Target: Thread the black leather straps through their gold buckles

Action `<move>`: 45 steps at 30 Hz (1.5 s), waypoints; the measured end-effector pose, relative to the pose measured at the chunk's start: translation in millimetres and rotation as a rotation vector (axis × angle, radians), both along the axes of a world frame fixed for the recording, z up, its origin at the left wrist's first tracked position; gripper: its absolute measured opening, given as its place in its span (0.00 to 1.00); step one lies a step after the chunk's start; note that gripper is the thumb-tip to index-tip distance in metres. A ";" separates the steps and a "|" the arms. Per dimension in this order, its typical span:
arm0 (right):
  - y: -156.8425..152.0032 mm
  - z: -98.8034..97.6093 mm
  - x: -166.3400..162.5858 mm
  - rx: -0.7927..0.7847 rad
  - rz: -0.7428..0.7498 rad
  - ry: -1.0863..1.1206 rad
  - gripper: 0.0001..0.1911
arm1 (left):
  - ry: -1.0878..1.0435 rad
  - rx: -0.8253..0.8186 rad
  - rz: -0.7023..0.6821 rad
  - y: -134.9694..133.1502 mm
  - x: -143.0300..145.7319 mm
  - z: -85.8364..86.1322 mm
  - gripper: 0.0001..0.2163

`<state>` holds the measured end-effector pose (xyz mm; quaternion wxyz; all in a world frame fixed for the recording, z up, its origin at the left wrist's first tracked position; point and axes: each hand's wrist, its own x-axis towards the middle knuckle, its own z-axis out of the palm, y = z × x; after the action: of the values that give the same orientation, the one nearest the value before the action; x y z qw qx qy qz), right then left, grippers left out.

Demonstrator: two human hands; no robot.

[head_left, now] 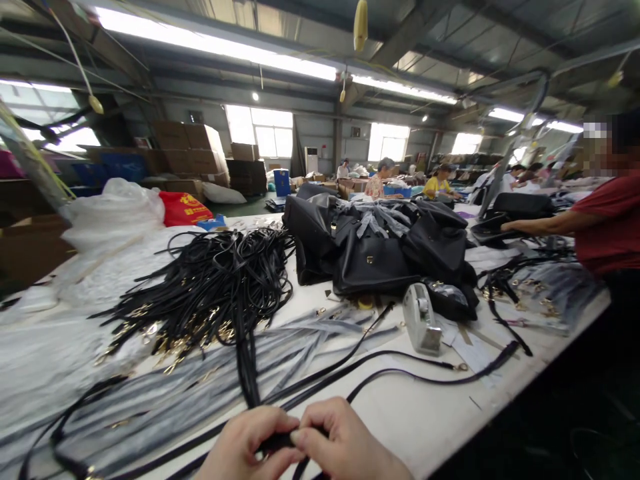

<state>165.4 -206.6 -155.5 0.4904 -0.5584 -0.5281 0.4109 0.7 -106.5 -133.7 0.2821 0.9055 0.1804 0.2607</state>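
My left hand [255, 440] and my right hand [345, 440] meet at the bottom middle, thumbs and fingers pinched on a black strap [280, 441]. Part of the strap is hidden by my fingers, and a bit of metal shows near the left fingertips. Long black straps [400, 373] run across the white table on both sides of my hands, one ending in a gold clasp [461, 367]. Just beyond my hands lies a large pile of black straps [230, 273] with gold clasps along its near edge. Straps in clear plastic sleeves [190, 393] lie to the left.
Black bags [370, 260] are heaped at the table's middle. A silver tape dispenser [421, 320] stands before them. Clear plastic sheeting [115, 247] and a red bag [185, 209] are at the left. A co-worker in a red shirt [607, 220] handles a black bag at the right.
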 end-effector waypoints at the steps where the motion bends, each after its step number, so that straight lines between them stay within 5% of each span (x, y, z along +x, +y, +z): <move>1: -1.9 0.4 -1.2 0.006 0.009 0.005 0.14 | 0.019 -0.020 0.004 -4.5 0.2 3.0 0.04; 8: -7.5 0.9 12.1 -0.048 0.078 0.025 0.19 | 0.107 -0.086 0.053 -1.2 -10.3 18.1 0.09; 15: -5.8 -5.1 0.1 -0.087 0.195 0.000 0.21 | 0.131 -0.085 -0.020 -14.3 -8.0 -3.5 0.07; 20: -9.8 -1.0 9.2 -0.077 0.228 -0.115 0.12 | 0.110 -0.099 0.008 -3.6 -29.7 12.7 0.10; 24: -13.9 -8.9 42.8 -0.069 0.075 -0.361 0.06 | 0.110 0.015 0.245 25.1 -79.5 39.9 0.16; 28: -5.5 -43.3 89.4 -0.062 -0.145 -0.589 0.10 | 0.188 0.189 0.639 54.8 -138.6 46.8 0.18; 32: 13.5 -84.4 124.3 -0.064 -0.231 -0.812 0.16 | 0.444 0.282 0.901 80.2 -186.5 29.3 0.14; 36: 20.5 -106.4 123.4 0.016 -0.217 -0.933 0.19 | 0.557 0.296 0.879 90.9 -211.8 -1.6 0.19; 40: 25.5 -107.5 99.1 0.049 -0.087 -0.860 0.18 | 0.457 0.164 0.836 79.2 -203.3 -35.8 0.20; 45: 31.5 -98.0 74.1 0.086 -0.054 -0.863 0.14 | 0.424 0.227 0.723 37.2 -172.6 -75.8 0.26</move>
<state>239.5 -175.1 -253.5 0.2582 -0.6715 -0.6866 0.1046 -171.9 -69.3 -209.5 0.0279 0.8430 0.5099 0.1690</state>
